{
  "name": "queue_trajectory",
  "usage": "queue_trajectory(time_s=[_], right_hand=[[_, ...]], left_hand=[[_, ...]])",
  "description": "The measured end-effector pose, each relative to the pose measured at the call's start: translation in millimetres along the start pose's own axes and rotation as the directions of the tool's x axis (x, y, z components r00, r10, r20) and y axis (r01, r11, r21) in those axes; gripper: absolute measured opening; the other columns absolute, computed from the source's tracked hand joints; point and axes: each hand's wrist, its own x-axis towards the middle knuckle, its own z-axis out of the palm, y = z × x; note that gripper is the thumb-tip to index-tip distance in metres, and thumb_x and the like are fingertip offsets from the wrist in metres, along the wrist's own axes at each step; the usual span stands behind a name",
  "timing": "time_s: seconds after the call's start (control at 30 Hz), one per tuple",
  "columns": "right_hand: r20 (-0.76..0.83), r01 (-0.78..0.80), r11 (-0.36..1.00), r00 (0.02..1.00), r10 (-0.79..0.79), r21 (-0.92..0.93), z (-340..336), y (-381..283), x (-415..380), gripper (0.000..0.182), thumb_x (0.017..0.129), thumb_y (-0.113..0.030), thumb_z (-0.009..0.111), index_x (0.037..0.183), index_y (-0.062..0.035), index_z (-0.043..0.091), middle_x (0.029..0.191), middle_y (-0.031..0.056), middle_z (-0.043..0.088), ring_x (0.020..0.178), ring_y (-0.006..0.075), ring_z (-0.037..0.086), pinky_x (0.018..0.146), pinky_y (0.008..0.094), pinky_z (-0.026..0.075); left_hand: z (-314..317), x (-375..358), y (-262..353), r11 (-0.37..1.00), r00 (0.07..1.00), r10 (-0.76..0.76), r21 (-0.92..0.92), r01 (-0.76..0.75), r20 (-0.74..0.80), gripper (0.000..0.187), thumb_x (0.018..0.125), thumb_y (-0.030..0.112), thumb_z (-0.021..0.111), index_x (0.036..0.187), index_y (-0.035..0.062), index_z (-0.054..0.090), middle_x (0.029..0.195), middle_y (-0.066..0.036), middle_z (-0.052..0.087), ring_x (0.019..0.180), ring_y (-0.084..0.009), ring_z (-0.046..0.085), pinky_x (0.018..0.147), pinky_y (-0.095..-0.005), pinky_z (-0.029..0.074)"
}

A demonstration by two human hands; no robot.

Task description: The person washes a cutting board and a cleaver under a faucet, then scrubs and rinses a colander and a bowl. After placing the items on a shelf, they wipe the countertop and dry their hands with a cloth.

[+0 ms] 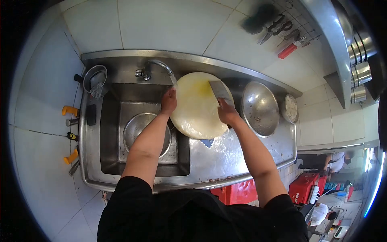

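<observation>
A thick, round, pale cutting board (197, 109) lies wet beside the sink, with a yellow stain near its far side. My right hand (227, 113) grips the handle of a cleaver (219, 90), its broad blade against the board's right part. At the board's left edge, just below the faucet spout (167, 68), my left hand (169, 101) is closed on the rim; its fingertips are partly hidden. Water seems to run from the spout close to this hand.
The steel sink (109, 133) holds a round metal basin (135, 125). A perforated metal bowl (262, 109) and a smaller bowl of white contents (290, 108) stand right. A blue cloth (207, 142) shows under the board. Scissors (276, 28) hang on the wall. Two people are at far right.
</observation>
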Motion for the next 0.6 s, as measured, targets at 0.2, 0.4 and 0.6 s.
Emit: queue_trajectory(time_s=[0.2, 0.4, 0.6], right_hand=[[0.102, -0.044, 0.998, 0.994, 0.038, 0.051, -14.1, -25.0, 1.6, 0.047, 0.089, -0.019, 0.042, 0.134, -0.0098, 0.033, 0.102, 0.0315, 0.059, 0.093, 0.0456, 0.058, 0.083, 0.0512, 0.045], [0.182, 0.001, 1.000, 0.983, 0.004, -0.025, 1.9, 17.4, -130.2, 0.048, 0.091, -0.024, 0.045, 0.136, -0.0134, 0.032, 0.096, 0.0298, 0.061, 0.087, 0.0470, 0.059, 0.080, 0.0527, 0.046], [0.302, -0.065, 0.996, 0.950, 0.083, -0.068, -12.0, 12.5, -155.4, 0.051, 0.090, -0.023, 0.047, 0.138, -0.0138, 0.030, 0.098, 0.0289, 0.061, 0.086, 0.0467, 0.059, 0.080, 0.0530, 0.046]], left_hand=[[4.1, 2.8, -13.2, 0.998, 0.999, -0.008, 0.065, 0.010, -0.032, 0.043, 0.097, 0.037, 0.037, 0.115, 0.0038, 0.058, 0.109, -0.018, 0.062, 0.105, -0.0351, 0.058, 0.088, -0.0396, 0.044], [4.2, 2.4, -5.2, 0.999, 0.998, 0.006, -0.051, -0.009, -0.064, 0.050, 0.097, 0.044, 0.034, 0.109, 0.0020, 0.060, 0.104, -0.020, 0.063, 0.103, -0.0366, 0.058, 0.086, -0.0409, 0.044], [6.3, -1.8, 3.8, 0.995, 0.991, -0.071, 0.064, 0.079, -0.117, 0.048, 0.097, 0.041, 0.030, 0.114, 0.0060, 0.059, 0.109, -0.020, 0.061, 0.104, -0.0401, 0.055, 0.087, -0.0439, 0.044]])
